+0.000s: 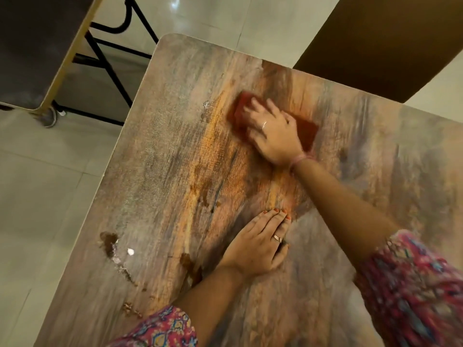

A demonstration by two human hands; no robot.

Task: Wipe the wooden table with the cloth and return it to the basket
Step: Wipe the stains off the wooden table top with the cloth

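A folded red-brown cloth [240,110] lies on the wooden table [175,159] towards its far end. My right hand [271,131] presses flat on the cloth, fingers spread over it, and covers its middle. My left hand [258,242] rests flat on the bare wood nearer to me, fingers straight and together. Brown wet stains [109,242] and crumbs [130,308] mark the table near its left edge. No basket is in view.
A second table with black metal legs [107,63] and a wheel [51,118] stands at the far left. A dark brown chair or panel [380,43] is beyond the far right edge. Pale floor tiles [37,196] lie to the left.
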